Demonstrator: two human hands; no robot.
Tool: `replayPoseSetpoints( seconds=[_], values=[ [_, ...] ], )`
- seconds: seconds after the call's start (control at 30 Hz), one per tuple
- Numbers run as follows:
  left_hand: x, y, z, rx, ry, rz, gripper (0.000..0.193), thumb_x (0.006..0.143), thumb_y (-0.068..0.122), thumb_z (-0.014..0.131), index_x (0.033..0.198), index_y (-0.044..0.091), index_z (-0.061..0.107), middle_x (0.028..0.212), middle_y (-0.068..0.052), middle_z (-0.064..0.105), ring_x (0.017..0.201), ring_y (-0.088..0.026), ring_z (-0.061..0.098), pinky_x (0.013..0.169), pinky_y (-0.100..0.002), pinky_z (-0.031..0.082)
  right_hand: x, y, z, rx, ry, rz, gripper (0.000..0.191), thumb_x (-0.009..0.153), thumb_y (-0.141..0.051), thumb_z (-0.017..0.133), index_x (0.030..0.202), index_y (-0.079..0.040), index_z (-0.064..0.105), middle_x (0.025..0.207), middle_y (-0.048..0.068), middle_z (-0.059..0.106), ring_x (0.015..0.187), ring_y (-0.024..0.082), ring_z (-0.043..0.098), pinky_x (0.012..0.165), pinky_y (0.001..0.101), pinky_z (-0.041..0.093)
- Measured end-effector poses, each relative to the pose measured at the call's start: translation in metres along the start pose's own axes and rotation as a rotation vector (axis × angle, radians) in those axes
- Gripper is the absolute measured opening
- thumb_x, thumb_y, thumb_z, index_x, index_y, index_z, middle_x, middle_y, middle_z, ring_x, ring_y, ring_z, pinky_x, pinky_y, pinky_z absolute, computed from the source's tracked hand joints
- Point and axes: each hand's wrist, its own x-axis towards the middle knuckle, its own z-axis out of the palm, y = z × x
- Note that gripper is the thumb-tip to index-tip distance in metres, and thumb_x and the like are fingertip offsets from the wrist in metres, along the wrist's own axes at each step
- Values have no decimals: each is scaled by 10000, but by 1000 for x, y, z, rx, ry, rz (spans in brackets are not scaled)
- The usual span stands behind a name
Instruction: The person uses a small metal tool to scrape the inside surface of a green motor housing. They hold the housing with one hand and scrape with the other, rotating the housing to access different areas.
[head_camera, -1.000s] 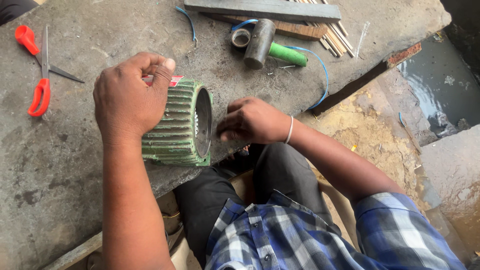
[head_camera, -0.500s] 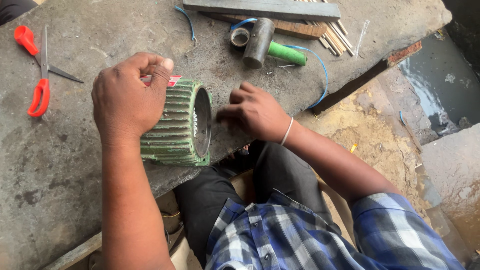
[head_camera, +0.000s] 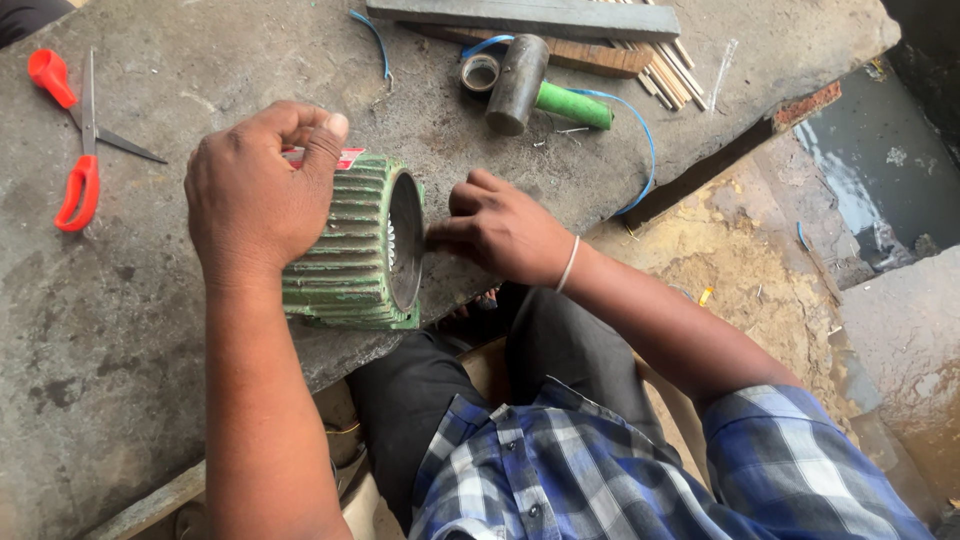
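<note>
A green ribbed motor housing (head_camera: 352, 250) lies on its side on a grey stone slab (head_camera: 110, 330), its open round end facing right. My left hand (head_camera: 258, 190) grips the top of the housing. My right hand (head_camera: 503, 228) is at the open end, fingers curled, with fingertips touching the rim. Whether those fingers pinch anything is hidden.
Red-handled scissors (head_camera: 78, 140) lie at the slab's left. A hammer with a green handle (head_camera: 535, 92), a tape roll (head_camera: 481, 72), blue wire (head_camera: 640, 150), wooden sticks (head_camera: 665, 62) and a flat bar (head_camera: 530, 17) sit at the back. Wet ground and water (head_camera: 870, 180) lie to the right.
My right hand has shifted a little up and towards the rim of the housing's open end. My left hand has kept its grip on the housing.
</note>
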Motion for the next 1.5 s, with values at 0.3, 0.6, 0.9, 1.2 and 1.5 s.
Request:
replayPoseSetpoints(
  seconds=[0.3,0.6,0.9,1.2,1.5],
  values=[
    [0,-1,2,13,14,24,312,1034,466,695,1031,172,797,909,-69,777,835,-300,734,802,-447,549,3,6,7,-163,151,40,295,872,-244,779,1144,-130,789,881,64,591,882,265,535,793,374,472],
    [1,-3,3,3,-1,-11,305,1015,466,690,1018,180,795,875,-63,772,821,-284,741,799,-438,551,3,-8,13,-132,127,-7,281,888,-301,781,1118,-140,796,863,60,575,874,261,534,754,375,466],
    [1,3,1,-7,18,10,304,1022,460,695,1016,172,793,885,-68,776,825,-289,744,788,-441,553,1,-8,6,120,60,9,223,926,-345,775,1081,-185,782,885,39,613,904,257,564,800,382,483],
    [-3,-9,12,-45,93,76,296,1076,385,665,1022,117,779,954,-97,767,864,-289,747,798,-427,560,-11,5,8,219,79,96,224,959,-344,769,1088,-161,784,924,59,655,932,268,625,842,404,514],
    [-94,36,14,235,402,258,517,1104,462,433,1338,115,736,1400,-147,713,1383,-405,572,1218,-560,197,-66,-19,-11,-89,462,405,270,919,-230,796,1162,-116,767,972,77,665,892,273,590,798,385,497]
  ],
)
